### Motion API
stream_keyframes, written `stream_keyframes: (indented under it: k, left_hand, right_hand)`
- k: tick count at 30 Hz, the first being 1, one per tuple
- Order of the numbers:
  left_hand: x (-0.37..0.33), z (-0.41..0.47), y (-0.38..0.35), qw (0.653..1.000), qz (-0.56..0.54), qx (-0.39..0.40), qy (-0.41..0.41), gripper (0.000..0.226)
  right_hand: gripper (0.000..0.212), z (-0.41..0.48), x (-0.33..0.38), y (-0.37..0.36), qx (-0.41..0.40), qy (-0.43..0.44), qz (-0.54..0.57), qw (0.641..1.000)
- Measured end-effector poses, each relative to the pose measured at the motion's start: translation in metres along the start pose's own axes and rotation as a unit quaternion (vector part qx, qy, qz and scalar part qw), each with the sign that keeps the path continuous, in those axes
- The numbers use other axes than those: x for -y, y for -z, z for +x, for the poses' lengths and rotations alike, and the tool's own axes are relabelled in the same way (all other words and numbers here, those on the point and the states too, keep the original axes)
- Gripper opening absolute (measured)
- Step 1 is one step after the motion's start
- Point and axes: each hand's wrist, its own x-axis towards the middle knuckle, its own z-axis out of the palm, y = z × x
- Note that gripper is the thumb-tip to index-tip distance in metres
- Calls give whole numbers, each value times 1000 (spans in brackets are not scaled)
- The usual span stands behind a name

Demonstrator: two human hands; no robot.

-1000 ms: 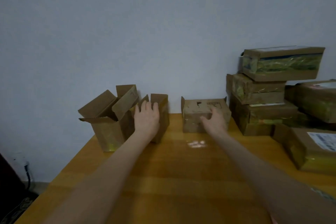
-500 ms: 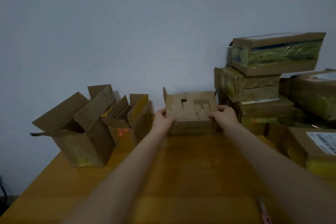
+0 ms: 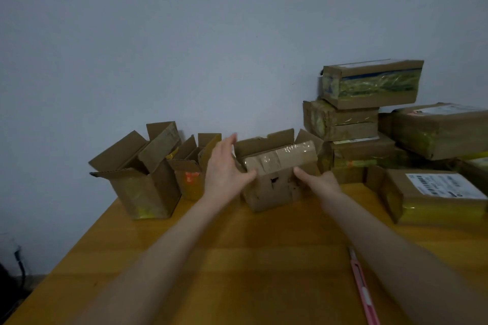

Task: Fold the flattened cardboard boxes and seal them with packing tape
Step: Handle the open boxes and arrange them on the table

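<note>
Small brown cardboard box (image 3: 274, 190) stands at the back of the yellow wooden counter (image 3: 237, 258) with its top flaps up and one tape-covered flap tipped forward. Left hand (image 3: 224, 169): fingers (image 3: 227, 146) straight, flat against the box's left side, thumb on the front. Right hand (image 3: 322, 182) touches the lower right front; fingers mostly hidden, curl unclear. Box is probably empty and light, with soft walls and a torn front face. Hold it by the opposite side walls near the corners, not by the flaps.

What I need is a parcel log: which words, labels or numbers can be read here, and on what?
No text is legible.
Shipping label on the nearest right box: barcode and print, too blurred.
Label on the box behind: blurred.
Open middle box: no readable print.
</note>
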Motion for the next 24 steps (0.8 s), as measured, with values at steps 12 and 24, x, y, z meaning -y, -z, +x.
stream_keyframes:
  k: [12, 24]
  left_hand:
    - [14, 30, -9, 947, 251, 111, -168, 36]
    - [-88, 77, -34, 991, 104, 12, -83, 48]
  right_hand:
    - [38, 15, 21, -68, 150, -10, 61, 987]
    - [29, 20, 78, -7, -82, 263, -81, 958]
